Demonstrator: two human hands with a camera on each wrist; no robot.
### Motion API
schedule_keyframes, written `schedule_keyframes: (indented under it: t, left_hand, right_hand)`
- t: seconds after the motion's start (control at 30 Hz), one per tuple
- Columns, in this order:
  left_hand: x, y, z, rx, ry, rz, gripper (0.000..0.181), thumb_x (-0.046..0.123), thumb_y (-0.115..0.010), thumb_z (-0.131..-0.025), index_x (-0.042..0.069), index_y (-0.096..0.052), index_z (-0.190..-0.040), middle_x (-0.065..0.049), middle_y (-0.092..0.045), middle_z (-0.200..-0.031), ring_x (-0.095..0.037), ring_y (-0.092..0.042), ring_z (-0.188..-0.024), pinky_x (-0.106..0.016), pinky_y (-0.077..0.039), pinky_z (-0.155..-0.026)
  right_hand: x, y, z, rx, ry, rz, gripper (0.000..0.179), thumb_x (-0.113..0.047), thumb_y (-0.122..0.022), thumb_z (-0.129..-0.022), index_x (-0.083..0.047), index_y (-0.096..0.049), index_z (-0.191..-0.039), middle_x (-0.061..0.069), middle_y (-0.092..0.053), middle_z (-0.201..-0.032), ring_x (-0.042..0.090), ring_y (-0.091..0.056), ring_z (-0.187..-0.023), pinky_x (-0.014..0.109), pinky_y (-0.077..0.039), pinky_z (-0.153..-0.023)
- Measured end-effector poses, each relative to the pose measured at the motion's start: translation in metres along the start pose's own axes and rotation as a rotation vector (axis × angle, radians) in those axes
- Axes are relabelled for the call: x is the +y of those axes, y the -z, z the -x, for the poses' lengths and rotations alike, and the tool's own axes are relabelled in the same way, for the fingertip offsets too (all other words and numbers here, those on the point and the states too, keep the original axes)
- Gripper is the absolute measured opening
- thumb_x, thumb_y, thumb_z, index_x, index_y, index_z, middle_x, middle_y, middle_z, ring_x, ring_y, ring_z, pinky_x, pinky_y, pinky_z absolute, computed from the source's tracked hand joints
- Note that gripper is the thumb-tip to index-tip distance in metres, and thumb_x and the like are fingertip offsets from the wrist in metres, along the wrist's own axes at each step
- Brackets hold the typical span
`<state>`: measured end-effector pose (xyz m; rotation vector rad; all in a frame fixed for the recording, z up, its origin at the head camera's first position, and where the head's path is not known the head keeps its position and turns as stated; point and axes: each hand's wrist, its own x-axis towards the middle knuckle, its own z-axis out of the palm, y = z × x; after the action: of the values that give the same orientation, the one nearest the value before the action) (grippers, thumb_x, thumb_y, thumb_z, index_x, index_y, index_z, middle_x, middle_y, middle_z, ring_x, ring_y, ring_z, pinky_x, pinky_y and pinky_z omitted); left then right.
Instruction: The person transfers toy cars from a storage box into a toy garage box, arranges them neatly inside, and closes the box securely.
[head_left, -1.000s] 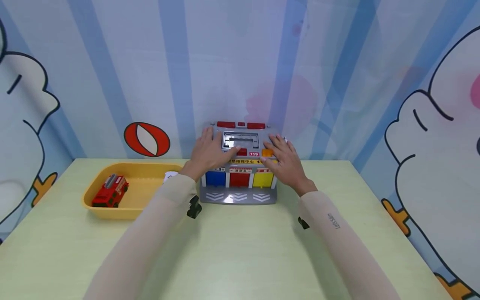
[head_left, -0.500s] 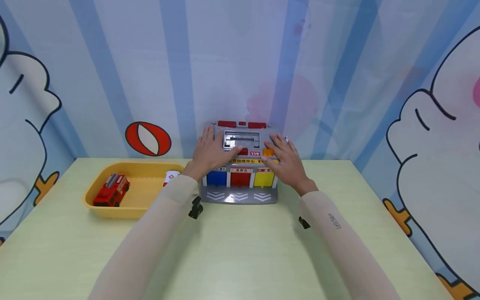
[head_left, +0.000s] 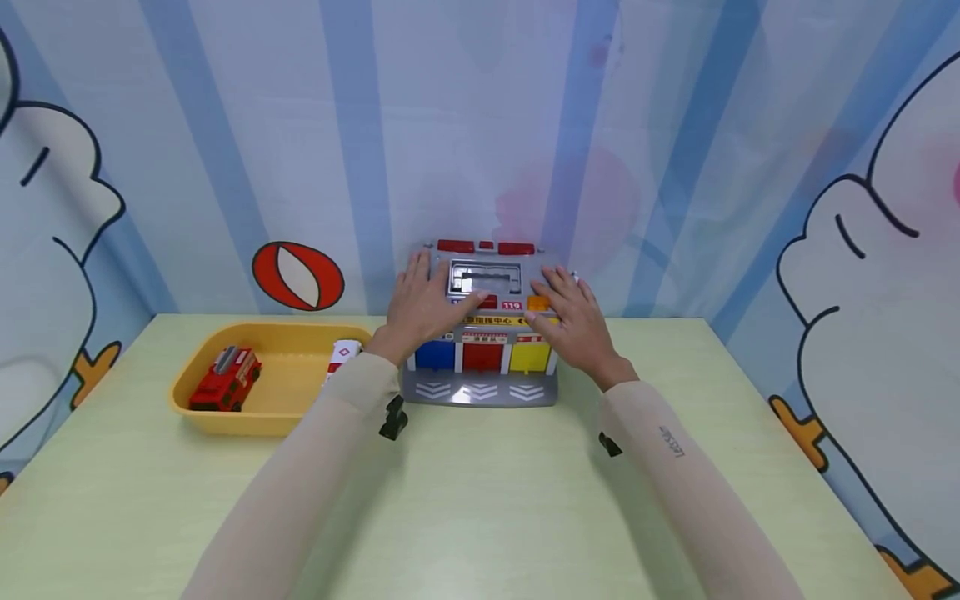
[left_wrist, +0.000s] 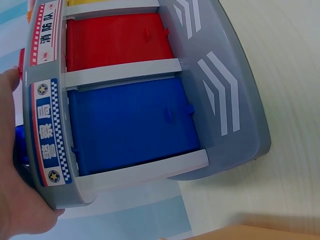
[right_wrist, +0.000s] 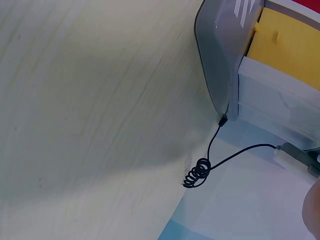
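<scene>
A grey toy garage (head_left: 480, 393) stands upright at the back middle of the table, with a blue door (left_wrist: 130, 125), a red door (left_wrist: 117, 40) and a yellow door (right_wrist: 287, 47), all down. My left hand (head_left: 420, 304) rests on the left of its roof, fingers stretched, thumb at the red button (head_left: 488, 302). On the roof's right side lies my right hand (head_left: 573, 325), fingers spread, its thumb beside the orange button (head_left: 537, 303). In the right wrist view, a coiled black cord (right_wrist: 200, 172) runs from the base to a grey-and-white piece (right_wrist: 298, 157) at the side.
Left of the garage sits a yellow tray (head_left: 247, 423) holding a red toy fire truck (head_left: 227, 379) and a white-and-red toy vehicle (head_left: 343, 353), partly behind my left sleeve. A printed striped curtain (head_left: 465, 125) hangs directly behind the table (head_left: 495, 500).
Both hands keep their places on the garage roof. The head view has shifted slightly, and more of the white-and-red toy shows past my left sleeve.
</scene>
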<state>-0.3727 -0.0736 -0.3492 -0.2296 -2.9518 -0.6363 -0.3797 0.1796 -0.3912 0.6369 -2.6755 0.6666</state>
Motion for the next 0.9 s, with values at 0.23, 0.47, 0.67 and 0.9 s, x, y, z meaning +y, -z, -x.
schedule_keyframes:
  t: [0.23,0.47,0.67,0.9]
  left_hand:
    - [0.0003,-0.0015,-0.0007,0.005,0.006,0.003,0.098,0.074,-0.044,-0.089,0.01,-0.021,-0.16,-0.016,-0.001,-0.169,-0.034,0.003,-0.157,-0.053,-0.005,-0.127]
    - [0.0016,-0.0017,0.0002,0.015,0.007,0.01,0.097,0.073,-0.045,-0.089,0.01,-0.023,-0.159,-0.016,-0.003,-0.169,-0.034,0.001,-0.157,-0.054,-0.005,-0.127]
    - [0.0016,-0.0004,0.0006,0.018,0.003,0.024,0.098,0.073,-0.046,-0.089,0.01,-0.023,-0.159,-0.016,-0.003,-0.169,-0.034,0.001,-0.157,-0.054,-0.006,-0.127]
    - [0.0009,-0.0013,0.001,0.017,0.01,0.034,0.097,0.072,-0.047,-0.089,0.011,-0.022,-0.16,-0.016,-0.003,-0.169,-0.034,0.002,-0.157,-0.053,-0.005,-0.127]
  right_hand:
    - [-0.0001,0.0006,-0.0004,0.007,-0.001,0.004,0.065,-0.049,-0.049,-0.098,-0.017,-0.041,-0.153,0.003,-0.027,-0.166,0.024,-0.011,-0.157,0.05,-0.003,-0.128]
    - [0.0006,0.0009,-0.0002,0.005,-0.001,0.014,0.065,-0.049,-0.049,-0.098,-0.017,-0.041,-0.154,0.003,-0.027,-0.166,0.023,-0.011,-0.157,0.051,-0.003,-0.127]
    - [-0.0004,0.0016,-0.0007,-0.001,-0.012,0.005,0.065,-0.049,-0.049,-0.098,-0.017,-0.041,-0.153,0.003,-0.026,-0.166,0.023,-0.011,-0.158,0.048,-0.001,-0.128]
    - [-0.0002,0.0016,-0.0006,-0.005,-0.004,0.003,0.065,-0.048,-0.05,-0.097,-0.017,-0.041,-0.153,0.003,-0.026,-0.167,0.024,-0.01,-0.158,0.049,-0.001,-0.128]
